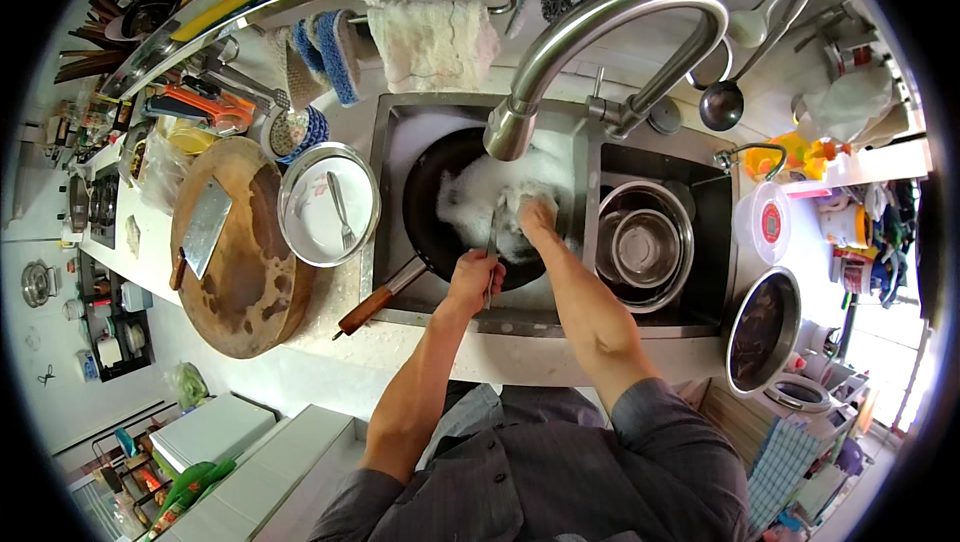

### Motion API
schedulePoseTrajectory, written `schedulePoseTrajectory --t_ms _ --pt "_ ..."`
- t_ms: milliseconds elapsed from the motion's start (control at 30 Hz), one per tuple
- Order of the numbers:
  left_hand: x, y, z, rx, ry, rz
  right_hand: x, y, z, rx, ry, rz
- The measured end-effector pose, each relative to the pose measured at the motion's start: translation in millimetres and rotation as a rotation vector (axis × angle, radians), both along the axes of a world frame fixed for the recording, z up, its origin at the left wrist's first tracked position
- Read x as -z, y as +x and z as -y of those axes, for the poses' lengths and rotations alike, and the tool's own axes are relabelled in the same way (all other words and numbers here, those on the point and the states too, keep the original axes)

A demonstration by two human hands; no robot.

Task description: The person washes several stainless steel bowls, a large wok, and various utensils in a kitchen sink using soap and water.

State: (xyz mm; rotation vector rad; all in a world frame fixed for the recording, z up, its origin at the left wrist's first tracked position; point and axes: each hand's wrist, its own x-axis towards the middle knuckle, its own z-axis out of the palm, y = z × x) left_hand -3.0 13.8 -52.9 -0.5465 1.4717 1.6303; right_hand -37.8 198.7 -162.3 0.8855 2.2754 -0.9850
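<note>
My left hand (pixel 475 279) grips a slim metal utensil (pixel 492 236) over the near part of a dark frying pan (pixel 426 200). The utensil's upper end reaches into white soap suds (pixel 472 193), so its exact kind is unclear. Beside it, my right hand (pixel 538 218) is in the foam; its fingers and anything in them are hidden. The pan lies in the left sink basin (pixel 390 260), its wooden handle (pixel 365 311) sticking out over the near-left rim. Above the pan hangs the spout of a steel faucet (pixel 511 125).
A round wooden chopping block (pixel 247 272) with a cleaver (pixel 208 223) stands left. Next to it, a bowl (pixel 315 200) holds a fork (pixel 339 208). Nested steel bowls (pixel 646 248) fill much of the right basin. A metal bowl (pixel 763 332) of dark contents sits at the right edge.
</note>
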Motion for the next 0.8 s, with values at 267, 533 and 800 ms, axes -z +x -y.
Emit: schedulePoseTrajectory --t_ms 267,533,800 --pt "-33.9 12.4 32.6 0.275 -0.181 -0.096 -14.3 20.9 43.2 -0.472 0.365 -0.727" --pt "-61.9 35.5 29.2 0.402 -0.126 -0.141 15.1 1.3 2.4 -0.052 0.232 -0.843" --pt "-53.0 4.3 53.1 0.532 -0.289 -0.257 6.4 27.2 40.5 -0.749 0.212 -0.991"
